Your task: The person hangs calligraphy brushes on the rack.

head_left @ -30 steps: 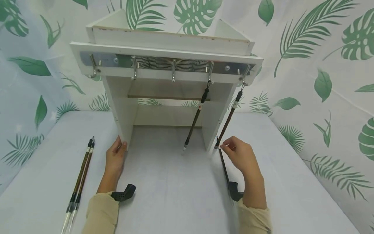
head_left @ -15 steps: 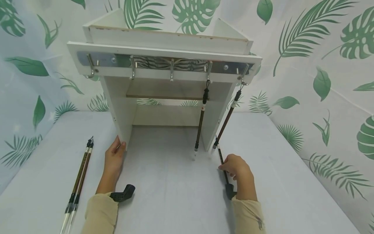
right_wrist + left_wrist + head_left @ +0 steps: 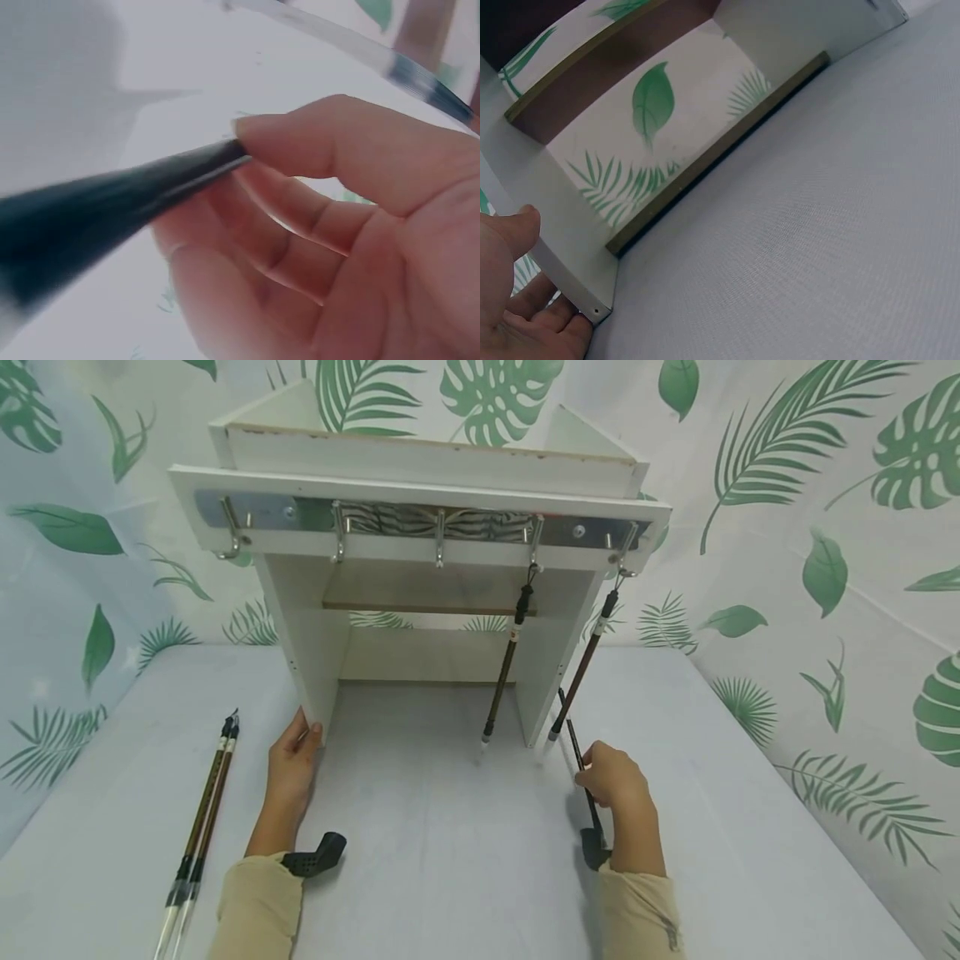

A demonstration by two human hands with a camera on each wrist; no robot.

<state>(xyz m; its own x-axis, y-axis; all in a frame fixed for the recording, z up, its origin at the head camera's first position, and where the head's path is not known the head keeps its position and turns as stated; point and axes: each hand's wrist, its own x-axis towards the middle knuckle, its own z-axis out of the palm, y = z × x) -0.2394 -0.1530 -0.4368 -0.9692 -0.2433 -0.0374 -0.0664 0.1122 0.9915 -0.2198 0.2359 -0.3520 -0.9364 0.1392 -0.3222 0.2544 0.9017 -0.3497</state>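
My right hand (image 3: 617,774) pinches a dark calligraphy brush (image 3: 142,191) between thumb and fingers, to the right of a white wooden rack (image 3: 420,485). In the head view this brush slants from behind a hanging brush down to the wrist camera. My left hand (image 3: 292,764) holds the rack's left side panel near its bottom front corner, thumb on the inner side in the left wrist view. A metal strip with several hooks runs along the rack's top. Two calligraphy brushes hang there by loops: one (image 3: 504,672) from the second hook from the right, another (image 3: 585,672) from the rightmost.
Two more calligraphy brushes (image 3: 207,810) with clear caps lie side by side on the white cloth-covered table (image 3: 442,868), left of my left arm. A leaf-patterned cloth (image 3: 810,527) hangs behind and at the sides. A shelf board (image 3: 427,597) crosses inside the rack.
My right hand has moved down from the outer hanging brush's tip, then slightly up, with the dark brush in its pinch. The inner hanging brush has swung right and back. My left hand stays put.
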